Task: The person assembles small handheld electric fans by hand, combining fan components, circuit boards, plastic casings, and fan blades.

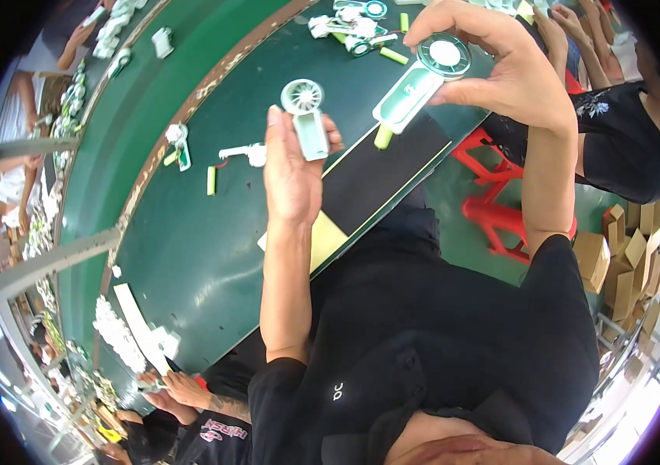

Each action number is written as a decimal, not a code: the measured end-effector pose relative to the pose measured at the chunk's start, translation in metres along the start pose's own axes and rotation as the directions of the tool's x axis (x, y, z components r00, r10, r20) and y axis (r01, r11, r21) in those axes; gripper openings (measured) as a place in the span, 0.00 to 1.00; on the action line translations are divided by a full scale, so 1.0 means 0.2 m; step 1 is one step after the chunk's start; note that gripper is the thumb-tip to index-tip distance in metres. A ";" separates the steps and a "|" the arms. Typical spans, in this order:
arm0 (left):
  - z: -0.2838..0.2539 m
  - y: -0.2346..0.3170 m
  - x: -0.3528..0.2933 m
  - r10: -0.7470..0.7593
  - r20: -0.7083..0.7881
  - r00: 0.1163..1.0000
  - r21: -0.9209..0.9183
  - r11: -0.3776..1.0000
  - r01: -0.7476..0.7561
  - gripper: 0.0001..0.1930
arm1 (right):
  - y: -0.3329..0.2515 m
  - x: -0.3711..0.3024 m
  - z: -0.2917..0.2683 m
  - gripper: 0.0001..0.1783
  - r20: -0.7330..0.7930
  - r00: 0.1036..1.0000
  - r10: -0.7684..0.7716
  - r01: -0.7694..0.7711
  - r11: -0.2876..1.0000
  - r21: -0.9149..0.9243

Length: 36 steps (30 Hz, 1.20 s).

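Note:
My left hand (292,186) is closed around a white handheld-fan shell half (313,136), its round spoked end up and its hollow handle facing me. Higher and to the right, my right hand (520,66) pinches a second handheld fan (409,94) by its round head, thumb below and fingers above. That fan has a pale green-and-white handle tilted down to the left. A light green battery cell (383,137) shows past the handle's lower end. Both fans are held above the green table (229,232), apart from each other.
Fan parts (353,31) and green cells (394,56) lie at the table's far side. Left are another fan part (179,147) and a wired cell (211,180). A dark mat (368,174) lies near me. Co-workers' hands (182,390) work lower left; red stools (496,213) stand right.

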<state>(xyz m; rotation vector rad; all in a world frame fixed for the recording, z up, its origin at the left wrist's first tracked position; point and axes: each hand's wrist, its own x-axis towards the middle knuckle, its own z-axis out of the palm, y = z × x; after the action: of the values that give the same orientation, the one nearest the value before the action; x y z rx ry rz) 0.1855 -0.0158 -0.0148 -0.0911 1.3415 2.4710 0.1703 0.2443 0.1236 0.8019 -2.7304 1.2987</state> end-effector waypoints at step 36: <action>-0.05 0.04 -0.32 -0.045 0.206 0.978 0.018 0.999 0.042 0.26 | -0.05 0.28 0.37 0.23 0.050 0.836 -0.546 0.542 0.837 0.075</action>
<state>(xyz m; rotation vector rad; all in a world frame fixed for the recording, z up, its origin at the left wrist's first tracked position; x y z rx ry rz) 0.2422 -0.0451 -0.0004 0.1341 1.2544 2.3606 0.1413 0.1604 0.0960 1.5139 -2.2385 1.2272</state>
